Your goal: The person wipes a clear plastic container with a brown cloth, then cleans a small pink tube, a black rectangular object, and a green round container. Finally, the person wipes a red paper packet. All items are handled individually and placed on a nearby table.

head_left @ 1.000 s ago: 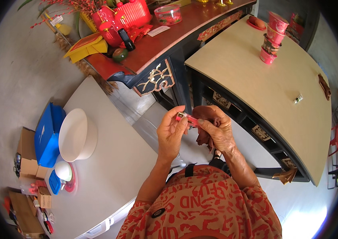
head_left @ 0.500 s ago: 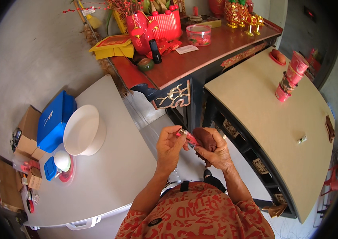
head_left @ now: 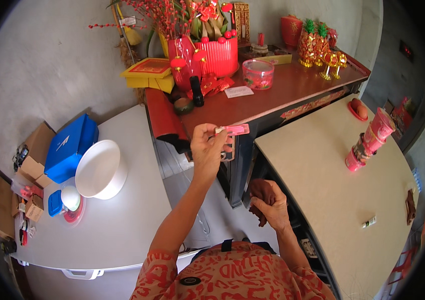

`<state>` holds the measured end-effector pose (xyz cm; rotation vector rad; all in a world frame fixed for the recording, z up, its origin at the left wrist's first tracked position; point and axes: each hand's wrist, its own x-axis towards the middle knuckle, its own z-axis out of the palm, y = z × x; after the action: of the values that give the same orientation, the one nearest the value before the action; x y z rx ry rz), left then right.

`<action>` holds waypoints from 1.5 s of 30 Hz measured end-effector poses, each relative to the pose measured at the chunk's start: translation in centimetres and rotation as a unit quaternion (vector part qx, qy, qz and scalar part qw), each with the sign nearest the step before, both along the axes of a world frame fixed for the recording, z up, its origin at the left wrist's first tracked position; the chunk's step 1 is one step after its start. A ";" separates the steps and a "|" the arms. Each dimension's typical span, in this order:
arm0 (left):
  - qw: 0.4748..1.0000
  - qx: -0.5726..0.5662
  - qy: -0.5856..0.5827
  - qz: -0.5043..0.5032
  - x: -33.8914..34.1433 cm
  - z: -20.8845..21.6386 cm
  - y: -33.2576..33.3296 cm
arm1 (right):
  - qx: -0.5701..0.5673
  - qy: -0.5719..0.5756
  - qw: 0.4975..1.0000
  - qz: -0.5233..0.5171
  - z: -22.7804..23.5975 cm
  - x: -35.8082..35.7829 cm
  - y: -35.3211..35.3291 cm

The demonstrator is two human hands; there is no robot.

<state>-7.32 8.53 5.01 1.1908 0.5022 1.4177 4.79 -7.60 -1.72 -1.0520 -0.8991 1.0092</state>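
Note:
My left hand point(head_left: 206, 150) is raised at the front edge of the red-brown altar table point(head_left: 212, 112), its fingers pinching a pink see-through lighter point(head_left: 237, 130) with a metal end. Lower and to the right, my right hand point(head_left: 273, 206) is closed round a crumpled dark brown cloth point(head_left: 261, 192), part of which hangs below the fingers. The two hands are well apart. On the altar beyond the lighter lie a white card point(head_left: 239, 92) and a black bottle point(head_left: 196, 92), with a small green pot point(head_left: 183, 105) next to it.
To the left, a pale table bears a white basin point(head_left: 101, 170) and a blue box point(head_left: 71, 147). On the beige table point(head_left: 317, 165) at right stand stacked pink tubs point(head_left: 368, 142) and a small tube point(head_left: 368, 222). Red vases point(head_left: 217, 56) and a clear round tub point(head_left: 258, 75) stand on the altar.
My left hand has moved up and away from my right hand, carrying the lighter toward the altar. My right hand has dropped slightly with the cloth. The view has tilted up a little.

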 end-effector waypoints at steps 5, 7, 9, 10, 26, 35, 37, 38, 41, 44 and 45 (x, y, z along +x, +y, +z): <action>0.997 0.042 0.052 0.031 6.1 0.2 5.6 | -0.027 0.010 1.000 -0.010 0.0 3.3 -0.4; 0.995 0.031 0.081 0.059 7.8 -0.2 7.8 | -0.028 0.017 0.999 0.001 -0.2 4.3 -0.5; 0.991 0.023 0.105 0.079 9.6 -0.3 9.3 | -0.039 0.015 0.999 0.014 -0.7 5.7 -0.6; 0.989 0.022 0.116 0.087 10.4 -0.2 9.9 | -0.034 0.024 0.999 0.020 -0.2 6.0 -0.6; 0.838 0.213 0.372 0.338 13.1 -0.8 13.4 | -0.022 0.085 0.994 0.057 -2.1 10.0 1.6; 0.779 0.211 0.298 0.510 6.1 1.5 12.9 | -0.024 0.089 0.995 0.042 -2.2 10.5 1.6; 0.741 0.198 0.361 0.530 3.7 1.1 15.2 | -0.032 0.085 0.995 0.050 -1.8 10.2 1.7; 0.743 0.169 0.387 0.519 3.1 1.1 15.8 | -0.035 0.084 0.994 0.053 -1.7 10.1 1.7; 0.742 0.142 0.441 0.484 2.0 1.3 16.4 | -0.043 0.087 0.993 0.062 -1.8 9.6 1.5; 0.757 0.159 0.437 0.459 2.1 1.5 16.1 | -0.049 0.072 0.995 0.054 -1.8 9.2 1.3; 0.778 0.169 0.419 0.437 1.8 1.6 15.5 | -0.037 0.067 0.996 0.048 -1.8 9.1 1.4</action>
<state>-5.50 24.03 6.59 2.0410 1.6486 1.7049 13.93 -6.15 -3.55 -0.9975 -0.8126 1.1873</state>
